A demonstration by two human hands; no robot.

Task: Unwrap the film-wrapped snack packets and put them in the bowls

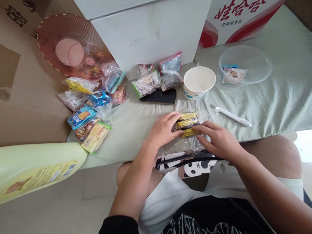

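Observation:
Yellow-wrapped snack packets [188, 122] lie in a small row on the cloth, with clear plastic film [185, 144] spread around and below them. My left hand [164, 130] closes on their left side, fingers at the top and thumb at the bottom. From the right, my right hand [220, 139] pinches the end of the lowest packet; its thumb lies near the film. A white paper cutter or pen-like knife [233, 116] rests right of the packets.
A white paper cup [199, 82], a dark phone-like slab [160, 97] and a clear plastic bowl [260, 68] stand behind. Wrapped snacks [82, 115] pile up at left, before a pink ribbed bowl [48, 49]. A yellow bottle [38, 172] juts in. White cartons [164, 29] line the back.

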